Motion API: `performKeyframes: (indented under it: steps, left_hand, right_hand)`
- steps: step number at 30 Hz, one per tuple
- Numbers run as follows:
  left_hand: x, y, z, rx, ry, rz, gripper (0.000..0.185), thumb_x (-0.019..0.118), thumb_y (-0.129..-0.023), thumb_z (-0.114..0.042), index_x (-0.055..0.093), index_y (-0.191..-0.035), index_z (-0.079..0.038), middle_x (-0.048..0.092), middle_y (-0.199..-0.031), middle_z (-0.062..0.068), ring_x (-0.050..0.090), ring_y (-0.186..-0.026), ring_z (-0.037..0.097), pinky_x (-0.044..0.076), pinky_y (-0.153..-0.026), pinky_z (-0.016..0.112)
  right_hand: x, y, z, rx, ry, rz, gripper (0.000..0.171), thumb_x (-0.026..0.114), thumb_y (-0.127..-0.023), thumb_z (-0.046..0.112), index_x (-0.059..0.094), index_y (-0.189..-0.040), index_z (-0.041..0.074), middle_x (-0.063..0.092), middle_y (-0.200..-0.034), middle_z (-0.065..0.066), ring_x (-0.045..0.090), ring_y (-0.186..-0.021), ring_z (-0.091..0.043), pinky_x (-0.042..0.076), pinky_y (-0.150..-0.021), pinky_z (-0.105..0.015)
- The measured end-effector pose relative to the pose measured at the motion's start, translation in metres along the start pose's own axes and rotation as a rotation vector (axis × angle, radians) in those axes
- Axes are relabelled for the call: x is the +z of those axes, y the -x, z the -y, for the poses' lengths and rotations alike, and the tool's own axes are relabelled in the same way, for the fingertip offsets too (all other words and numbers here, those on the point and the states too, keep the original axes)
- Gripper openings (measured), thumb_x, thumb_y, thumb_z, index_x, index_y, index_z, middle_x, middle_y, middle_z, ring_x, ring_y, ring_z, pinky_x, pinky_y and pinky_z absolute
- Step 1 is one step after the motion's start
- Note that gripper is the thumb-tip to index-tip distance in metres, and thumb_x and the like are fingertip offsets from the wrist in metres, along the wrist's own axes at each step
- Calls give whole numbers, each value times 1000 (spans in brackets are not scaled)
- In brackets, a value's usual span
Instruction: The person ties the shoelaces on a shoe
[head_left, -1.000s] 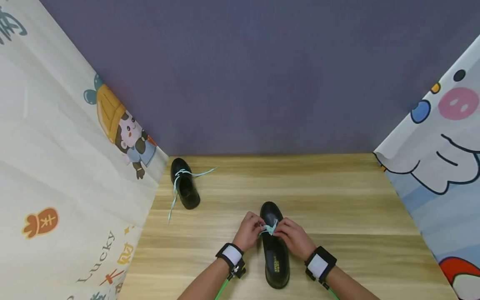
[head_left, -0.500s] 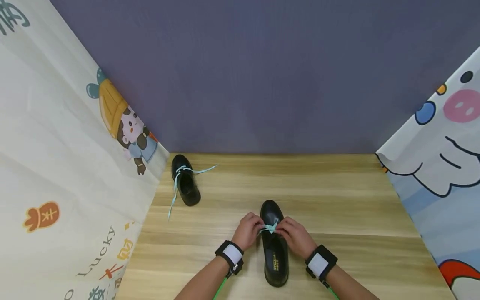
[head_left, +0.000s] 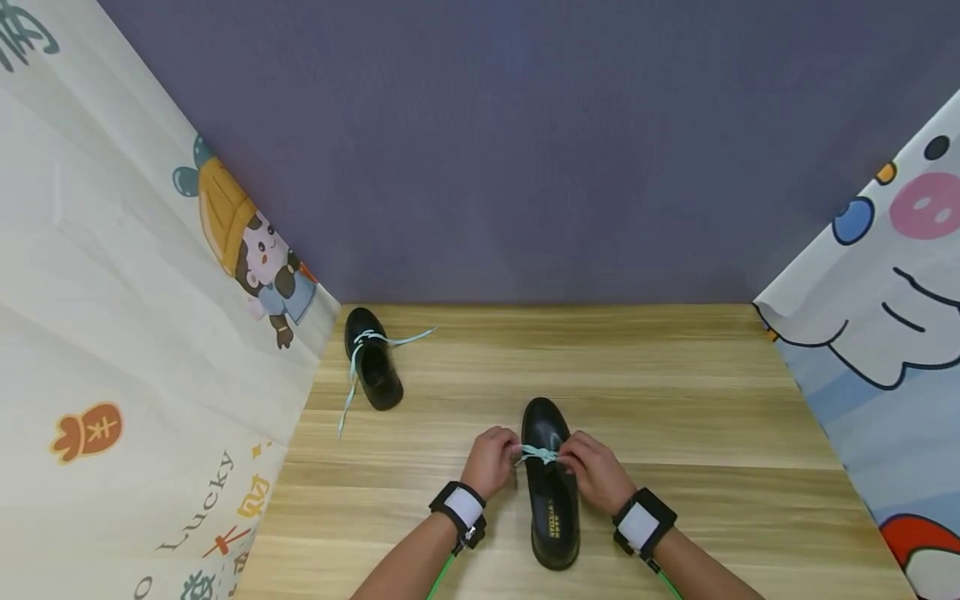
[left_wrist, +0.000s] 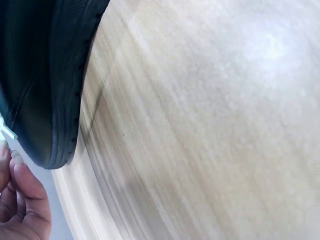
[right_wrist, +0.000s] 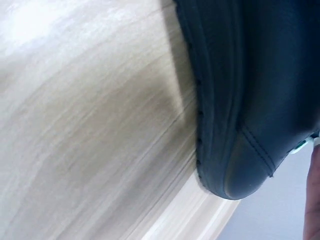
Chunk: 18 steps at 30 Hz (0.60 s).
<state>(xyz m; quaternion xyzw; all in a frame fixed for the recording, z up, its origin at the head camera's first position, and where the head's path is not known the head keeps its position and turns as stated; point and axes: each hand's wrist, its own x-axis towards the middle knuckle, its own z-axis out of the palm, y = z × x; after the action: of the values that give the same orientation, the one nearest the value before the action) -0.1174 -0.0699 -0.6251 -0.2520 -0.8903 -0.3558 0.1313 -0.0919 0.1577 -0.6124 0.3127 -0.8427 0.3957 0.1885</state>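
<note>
A black leather shoe (head_left: 553,500) lies on the wood-grain surface between both hands, toe pointing away. Across its opening, a light-blue shoelace (head_left: 540,454) is drawn out sideways, with a knot or bow at its middle. On the left side, my left hand (head_left: 489,463) pinches the lace between thumb and fingers; the left wrist view shows its fingertips (left_wrist: 27,180) at a lace end beside the shoe. My right hand (head_left: 597,473) grips the lace on the other side, close against the shoe. In the right wrist view only a strip of that hand (right_wrist: 313,195) shows.
A second black shoe (head_left: 381,379) stands at the far left, its blue laces (head_left: 350,383) hanging loose to both sides. Beyond the wooden surface (head_left: 675,375) is a grey-purple panel (head_left: 525,150). Printed white cloths (head_left: 135,317) border the left and right.
The hands have drawn slightly apart to either side. The blue lace between them now looks straighter and its knot flatter. The far shoe stays put, apart from a small camera shift.
</note>
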Motion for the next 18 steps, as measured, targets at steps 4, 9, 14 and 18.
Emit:
performKeyframes:
  steps: [4, 9, 14, 18]
  left_hand:
    - [1, 0, 1, -34, 10, 4, 14, 74, -83, 2, 64, -79, -6, 63, -76, 2, 61, -72, 15, 51, -68, 27]
    - [2, 0, 0, -88, 42, 48, 12, 71, -85, 5, 66, -83, -5, 65, -78, 4, 61, -74, 15, 52, -68, 26]
    - [-2, 5, 4, -129, 97, 65, 8, 74, -86, -1, 68, -83, -5, 65, -79, 1, 60, -73, 11, 51, -67, 26]
    - [-7, 10, 9, -154, 171, 87, 4, 75, -88, -7, 71, -87, -6, 68, -85, 2, 60, -74, 10, 50, -66, 24]
  right_hand:
    - [-2, 3, -1, 16, 16, -1, 27, 75, -77, -15, 63, -86, 7, 55, -83, 3, 52, -70, -1, 43, -63, -11]
    - [-6, 6, -1, 42, 22, -6, 24, 76, -78, -12, 63, -85, 7, 55, -81, 2, 51, -68, 0, 42, -62, -11]
    - [-4, 4, 5, 116, 34, 19, 16, 77, -83, -2, 67, -88, 9, 57, -83, 5, 50, -71, -1, 43, -62, -15]
    - [0, 4, 14, 250, 92, 46, 17, 78, -87, 15, 72, -103, 10, 63, -91, 2, 56, -76, -7, 49, -64, -25]
